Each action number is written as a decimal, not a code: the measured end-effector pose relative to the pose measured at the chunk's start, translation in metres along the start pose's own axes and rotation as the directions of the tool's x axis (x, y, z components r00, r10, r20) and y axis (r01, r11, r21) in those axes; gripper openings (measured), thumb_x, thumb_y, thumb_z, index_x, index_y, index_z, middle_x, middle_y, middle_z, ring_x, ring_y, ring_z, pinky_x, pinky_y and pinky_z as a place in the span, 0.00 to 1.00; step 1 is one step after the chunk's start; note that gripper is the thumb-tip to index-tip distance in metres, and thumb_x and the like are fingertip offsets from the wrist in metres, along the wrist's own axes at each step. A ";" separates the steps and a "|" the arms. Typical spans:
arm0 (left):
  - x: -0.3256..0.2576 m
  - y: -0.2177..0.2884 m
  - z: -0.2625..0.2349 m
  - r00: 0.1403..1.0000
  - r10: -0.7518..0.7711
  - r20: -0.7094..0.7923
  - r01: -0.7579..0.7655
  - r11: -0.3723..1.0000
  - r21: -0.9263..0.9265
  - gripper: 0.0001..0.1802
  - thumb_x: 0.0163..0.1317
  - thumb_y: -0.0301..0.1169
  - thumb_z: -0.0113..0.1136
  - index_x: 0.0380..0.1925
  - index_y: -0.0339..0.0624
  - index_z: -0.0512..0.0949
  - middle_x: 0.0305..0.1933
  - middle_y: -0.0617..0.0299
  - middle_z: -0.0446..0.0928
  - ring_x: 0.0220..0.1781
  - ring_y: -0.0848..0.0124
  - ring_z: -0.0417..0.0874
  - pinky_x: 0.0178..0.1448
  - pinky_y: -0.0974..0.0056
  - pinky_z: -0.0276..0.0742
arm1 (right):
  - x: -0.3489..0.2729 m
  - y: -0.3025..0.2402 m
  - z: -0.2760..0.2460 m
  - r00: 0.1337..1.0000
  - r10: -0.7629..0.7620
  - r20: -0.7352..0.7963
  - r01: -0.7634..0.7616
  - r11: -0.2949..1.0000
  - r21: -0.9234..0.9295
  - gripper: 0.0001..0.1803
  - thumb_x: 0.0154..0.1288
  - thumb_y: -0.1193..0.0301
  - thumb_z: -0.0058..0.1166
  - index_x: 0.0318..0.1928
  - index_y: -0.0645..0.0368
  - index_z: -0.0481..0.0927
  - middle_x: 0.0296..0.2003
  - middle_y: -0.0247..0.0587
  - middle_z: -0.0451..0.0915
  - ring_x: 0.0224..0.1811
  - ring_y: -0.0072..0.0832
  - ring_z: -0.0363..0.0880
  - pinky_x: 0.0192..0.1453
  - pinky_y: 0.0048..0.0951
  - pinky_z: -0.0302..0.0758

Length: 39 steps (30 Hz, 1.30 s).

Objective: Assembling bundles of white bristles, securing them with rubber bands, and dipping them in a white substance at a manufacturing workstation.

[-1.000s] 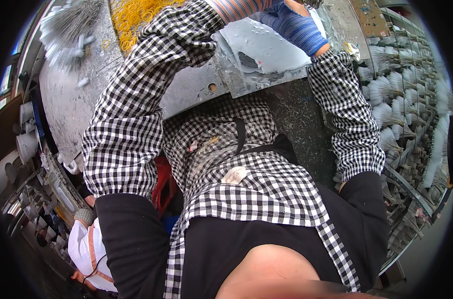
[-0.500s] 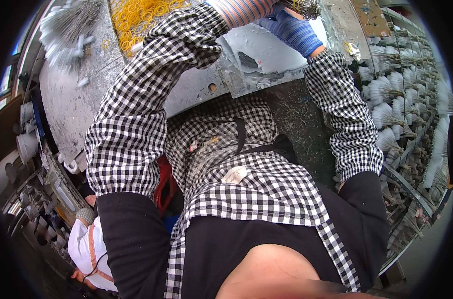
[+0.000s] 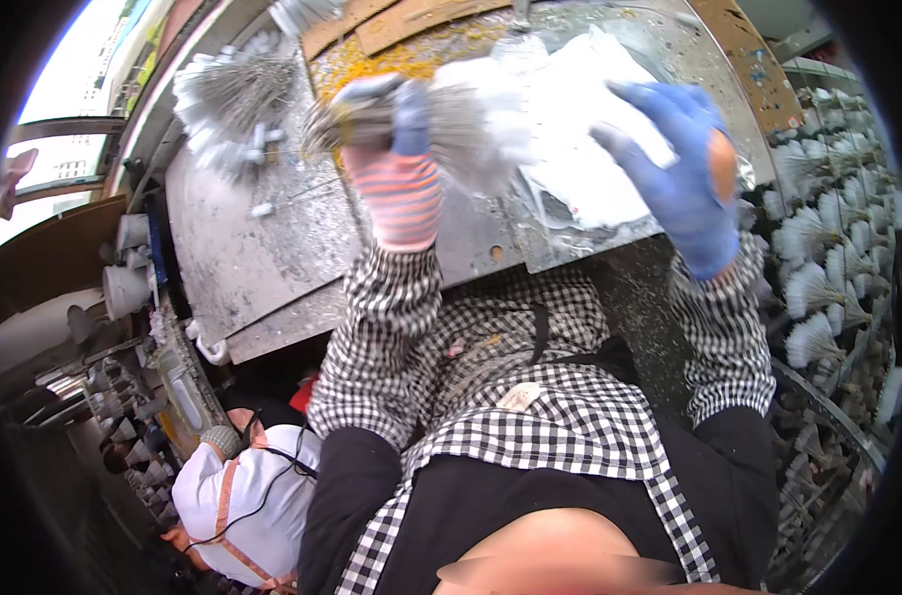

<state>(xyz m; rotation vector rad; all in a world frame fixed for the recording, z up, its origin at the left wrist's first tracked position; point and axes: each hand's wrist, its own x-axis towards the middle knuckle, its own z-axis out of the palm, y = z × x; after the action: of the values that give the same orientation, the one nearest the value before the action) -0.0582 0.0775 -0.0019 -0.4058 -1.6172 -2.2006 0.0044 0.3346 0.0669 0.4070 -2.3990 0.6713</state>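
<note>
My left hand (image 3: 396,178), in a striped glove with grey-blue fingertips, is wrapped round a bundle of thin wires (image 3: 458,121) above the metal table. The bundle lies sideways, with its bare wire ends to the left and whitish, motion-blurred ends to the right. Around its wire end a little yellow shows, perhaps rubber bands. To the right, my right hand (image 3: 674,164), in a blue glove, is open with thumb and fingers spread. It hovers over a glossy white patch (image 3: 585,129) on a board and holds nothing I can see.
A loose pile of similar white-tipped wires (image 3: 241,104) lies on the table's left. Yellow rubber bands (image 3: 372,61) are scattered at the back, near brown boards (image 3: 426,22). Racks of white-tipped bundles (image 3: 813,268) line the right side. A person in white (image 3: 258,496) is at lower left.
My left hand has come nearer and to the left with the wire bundle, clear of my right hand. My right hand has moved right and spread its fingers. The head view has shifted.
</note>
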 end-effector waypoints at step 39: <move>-0.081 0.107 -0.152 0.850 -0.430 -0.303 0.111 0.710 -0.695 0.28 0.72 0.48 0.54 0.66 0.46 0.74 0.69 0.58 0.76 0.69 0.58 0.77 0.71 0.48 0.74 | -0.041 -0.103 0.042 0.908 -0.211 0.362 -0.063 0.786 0.615 0.09 0.55 0.76 0.72 0.38 0.60 0.87 0.30 0.38 0.86 0.33 0.35 0.84 0.40 0.36 0.77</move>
<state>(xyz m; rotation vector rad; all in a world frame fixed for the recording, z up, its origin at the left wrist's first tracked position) 0.0620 -0.0853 0.0075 0.2028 -0.6404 -2.7970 0.0606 0.2314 0.0501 1.0050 -2.4660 1.4714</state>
